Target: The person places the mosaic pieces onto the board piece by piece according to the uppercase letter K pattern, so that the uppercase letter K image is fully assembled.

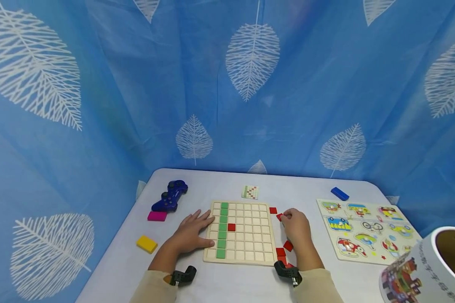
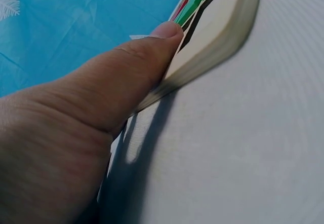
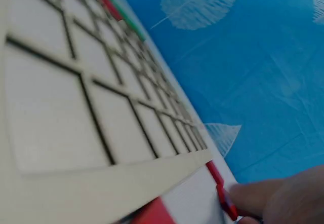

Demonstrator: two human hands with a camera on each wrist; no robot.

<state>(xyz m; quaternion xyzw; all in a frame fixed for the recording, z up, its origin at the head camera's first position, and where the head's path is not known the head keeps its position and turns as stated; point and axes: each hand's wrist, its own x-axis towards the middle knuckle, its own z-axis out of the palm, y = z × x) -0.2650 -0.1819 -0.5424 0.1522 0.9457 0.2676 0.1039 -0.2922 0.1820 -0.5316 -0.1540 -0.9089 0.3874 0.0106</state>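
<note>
A wooden grid board (image 1: pixel 239 261) lies flat on the white table. Green square tiles (image 1: pixel 222 234) fill its second column from the left, and one red tile (image 1: pixel 231 227) sits just right of that column. My left hand (image 1: pixel 189 235) rests at the board's left edge with fingers spread, its thumb (image 2: pixel 147 46) over the rim in the left wrist view. To the right of the board, my right hand (image 1: pixel 297 227) pinches a red square tile (image 1: pixel 279 216), which looks tilted in the right wrist view. Other loose red tiles (image 1: pixel 281 252) lie along the board's right side.
Behind the board lies a small pattern card (image 1: pixel 250 192). A blue game controller (image 1: pixel 170 196), a pink block (image 1: pixel 157 216) and a yellow block (image 1: pixel 147 244) are at left. At right are a blue block (image 1: pixel 340 193), a vehicle puzzle board (image 1: pixel 368 227) and a white printed tub (image 1: pixel 421 269).
</note>
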